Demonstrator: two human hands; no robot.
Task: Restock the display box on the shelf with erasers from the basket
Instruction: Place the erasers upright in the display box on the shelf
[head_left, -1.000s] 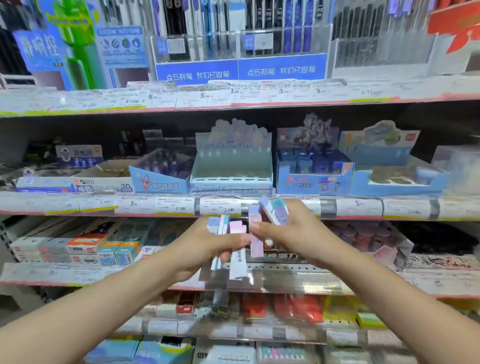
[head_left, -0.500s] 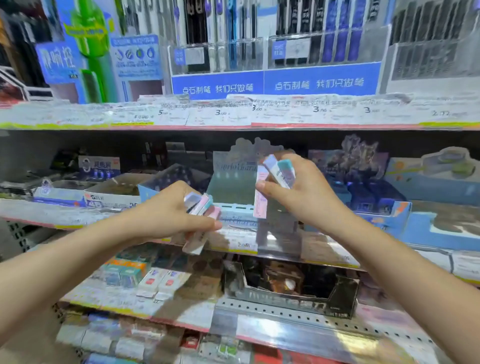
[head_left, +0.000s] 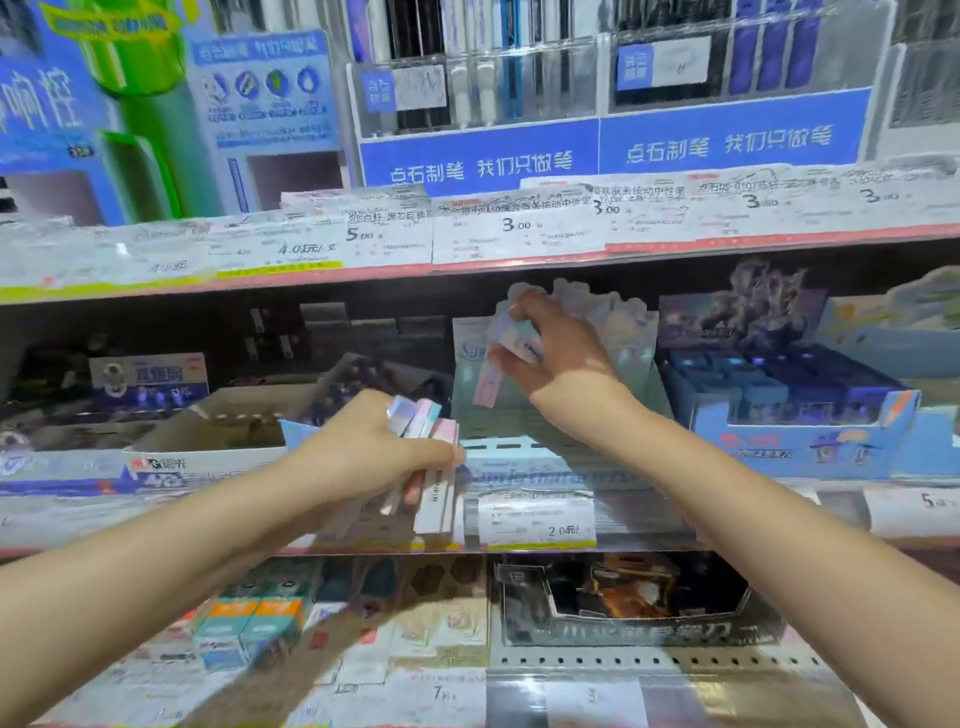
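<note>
R hand (head_left: 558, 358) has risen from shelf front edge into display box (head_left: 550, 415), fingers pinching few erasers (head_left: 506, 345); L hand (head_left: 371, 449) gripping spare stack (head_left: 428, 441); placing imminent.

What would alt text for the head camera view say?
The right hand holds erasers at the pale display box on a stationery shelf, while the left hand grips a bundle of erasers just left of it.

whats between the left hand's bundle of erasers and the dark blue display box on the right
In the head view, the pale teal display box stands between the erasers and the blue box, with the right hand reaching into it.
</note>
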